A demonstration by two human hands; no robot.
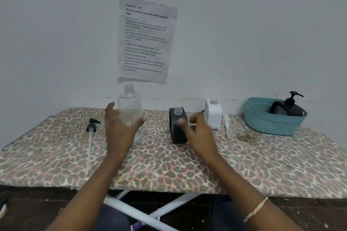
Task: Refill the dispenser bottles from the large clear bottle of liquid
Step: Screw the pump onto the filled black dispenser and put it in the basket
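On the leopard-print counter (244, 165), the large clear bottle (129, 103) stands uncapped just behind the left hand (119, 129), whose spread, straight fingers bracket it. The right hand (199, 133) is just beside the black dispenser bottle (177, 131), fingers curled; whether it grips anything I cannot tell.

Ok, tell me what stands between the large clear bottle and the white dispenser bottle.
In the head view, the black dispenser bottle stands there, its neck open, with the right hand close against it.
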